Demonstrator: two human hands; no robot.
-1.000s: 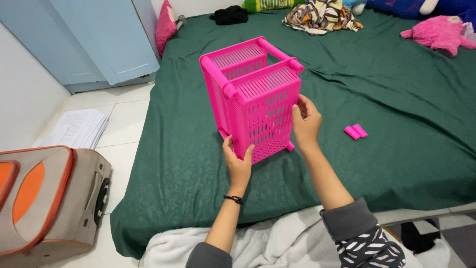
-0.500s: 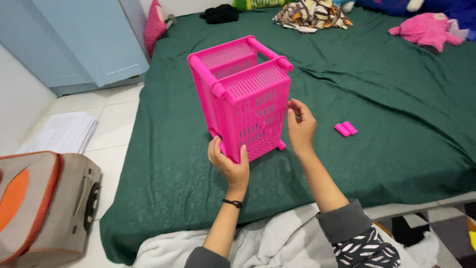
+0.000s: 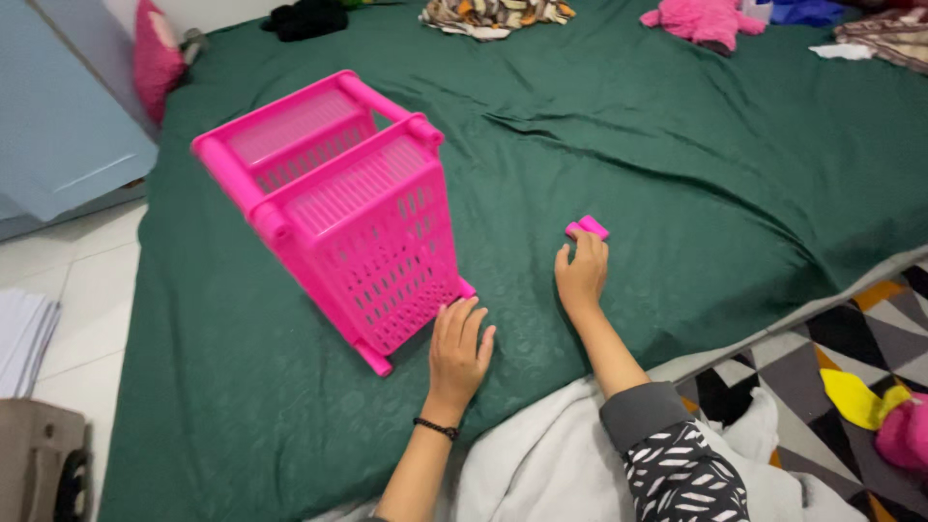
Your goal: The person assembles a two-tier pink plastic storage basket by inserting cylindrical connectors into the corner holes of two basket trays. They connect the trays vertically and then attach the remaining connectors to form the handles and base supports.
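A bright pink slatted plastic rack (image 3: pixel 338 213) with two tiers stands on the dark green bed cover (image 3: pixel 677 155), leaning to the left. My left hand (image 3: pixel 458 350) rests flat on the cover at the rack's near lower corner, fingers spread and touching its base. My right hand (image 3: pixel 581 274) reaches to two small pink plastic pieces (image 3: pixel 587 229) lying side by side on the cover; its fingertips are just at them and hold nothing.
A white blanket (image 3: pixel 522 464) lies over my lap. Clothes (image 3: pixel 493 14), a black item (image 3: pixel 307 17) and a pink plush toy (image 3: pixel 704 19) lie at the bed's far edge. A pink cushion (image 3: pixel 155 58), pale blue door (image 3: pixel 58 126), papers (image 3: pixel 21 338), suitcase (image 3: pixel 43 459) and patterned rug (image 3: pixel 841 348) surround the bed.
Both hands let go of the rack. The left dropped to the cover at its base, the right moved right to the small pink pieces. The view swung right.
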